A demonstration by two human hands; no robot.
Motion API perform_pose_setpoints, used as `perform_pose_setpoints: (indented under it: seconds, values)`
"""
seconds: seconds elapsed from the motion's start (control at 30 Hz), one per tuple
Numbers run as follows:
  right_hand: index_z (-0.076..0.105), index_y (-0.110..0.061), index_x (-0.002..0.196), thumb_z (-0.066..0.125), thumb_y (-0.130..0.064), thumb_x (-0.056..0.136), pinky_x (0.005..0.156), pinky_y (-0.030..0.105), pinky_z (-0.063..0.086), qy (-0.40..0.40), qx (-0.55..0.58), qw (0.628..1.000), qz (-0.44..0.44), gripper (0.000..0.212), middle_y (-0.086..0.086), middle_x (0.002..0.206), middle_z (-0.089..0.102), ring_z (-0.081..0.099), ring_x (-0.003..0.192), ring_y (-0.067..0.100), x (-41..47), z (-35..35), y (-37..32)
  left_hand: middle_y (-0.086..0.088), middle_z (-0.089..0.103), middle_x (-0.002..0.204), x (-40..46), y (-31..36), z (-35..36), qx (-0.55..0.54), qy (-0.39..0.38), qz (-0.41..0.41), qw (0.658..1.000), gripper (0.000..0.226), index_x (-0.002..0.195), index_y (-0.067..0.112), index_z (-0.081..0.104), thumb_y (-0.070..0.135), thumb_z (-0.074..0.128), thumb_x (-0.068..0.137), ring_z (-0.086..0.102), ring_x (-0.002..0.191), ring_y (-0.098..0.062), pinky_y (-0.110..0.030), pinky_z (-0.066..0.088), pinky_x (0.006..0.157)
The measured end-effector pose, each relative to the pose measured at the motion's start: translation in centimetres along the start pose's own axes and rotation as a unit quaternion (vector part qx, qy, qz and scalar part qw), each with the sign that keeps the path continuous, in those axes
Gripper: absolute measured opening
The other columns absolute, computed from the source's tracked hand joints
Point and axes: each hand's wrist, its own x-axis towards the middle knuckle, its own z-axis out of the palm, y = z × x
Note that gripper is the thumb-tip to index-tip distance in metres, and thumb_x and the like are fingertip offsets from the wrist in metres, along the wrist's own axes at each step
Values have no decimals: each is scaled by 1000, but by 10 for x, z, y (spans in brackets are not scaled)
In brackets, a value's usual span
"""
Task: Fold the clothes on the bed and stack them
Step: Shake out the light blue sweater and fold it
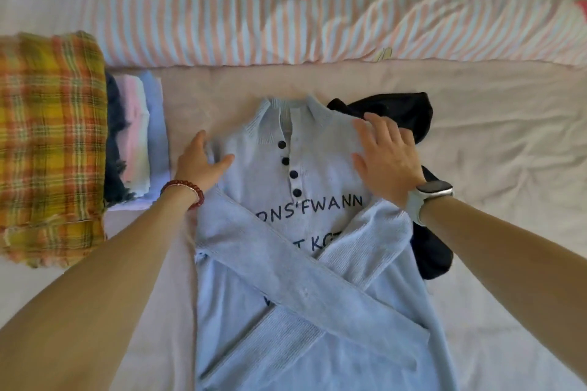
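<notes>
Sweater (295, 263) lies face up on the bed (492, 168), long axis running from my grip back toward me; collar just beyond my fingertips. Left hand (200, 165) and right hand (386, 159) both spread flat on its shoulders, equally near. Pale blue knit, dark buttons, printed lettering, sleeves crossed over the chest.

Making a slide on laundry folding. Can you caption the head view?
Both hands, left and right, rest on a light blue sweater with sleeves crossed, beside a folded stack.
</notes>
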Motion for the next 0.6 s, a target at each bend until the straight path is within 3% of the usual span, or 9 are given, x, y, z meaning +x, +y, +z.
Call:
perform_pose_setpoints:
  seconds: [0.07, 0.17, 0.23, 0.3, 0.4, 0.5, 0.6]
  values:
    - [31, -9, 141, 44, -33, 93, 95, 43, 32, -60, 18, 998, 33, 55, 11, 135, 45, 40, 122, 31, 30, 4, 0, -10, 46, 137, 12, 7, 1, -3, -2, -14, 1000, 67, 139, 9, 33, 31, 65, 84, 42, 126, -27, -28, 32, 98]
    - [43, -8, 130, 38, -39, 94, 95, 42, 32, -85, 32, 994, 69, 48, 12, 123, 53, 44, 115, 31, 61, 10, -4, -20, 53, 120, 24, 18, 4, 52, 1, 8, 999, 53, 122, 1, 48, 36, 63, 85, 52, 109, -35, -33, 39, 90]
    - [48, -6, 124, 40, -40, 93, 94, 43, 34, -93, 22, 991, 93, 47, 13, 122, 52, 46, 113, 31, 71, 14, -7, -25, 47, 119, 29, 22, 5, 95, -20, -3, 995, 49, 108, 0, 51, 42, 60, 85, 52, 96, -36, -36, 42, 87]
    - [53, -6, 111, 41, -34, 94, 81, 38, 40, -104, 44, 988, 110, 36, 14, 112, 56, 53, 96, 29, 75, 15, -10, -21, 47, 114, 29, 23, 6, 115, -61, -30, 991, 43, 90, 3, 50, 45, 59, 85, 50, 91, -31, -34, 42, 81]
    - [48, -10, 90, 39, -24, 94, 54, 30, 35, -121, 114, 981, 96, 18, 7, 80, 58, 50, 62, 23, 73, 10, -14, -4, 54, 82, 22, 31, 3, 74, -122, -36, 989, 27, 78, 10, 52, 34, 59, 89, 49, 83, -22, -28, 38, 68]
    - [48, -9, 101, 42, -23, 95, 47, 27, 32, -46, 191, 979, 58, 16, 2, 65, 52, 53, 55, 26, 53, -2, -11, -6, 53, 63, 0, 42, -4, 46, -45, 76, 995, 30, 69, 8, 49, 25, 52, 93, 49, 71, -29, -25, 23, 57]
    - [56, 2, 91, 46, -14, 90, 53, 31, 40, 139, 168, 972, -83, 19, 4, 49, 49, 49, 41, 29, 9, -17, 0, -17, 63, 76, -51, 36, -17, 111, 108, 214, 965, 34, 89, 2, 58, 33, 45, 94, 59, 70, -35, -26, 31, 56]
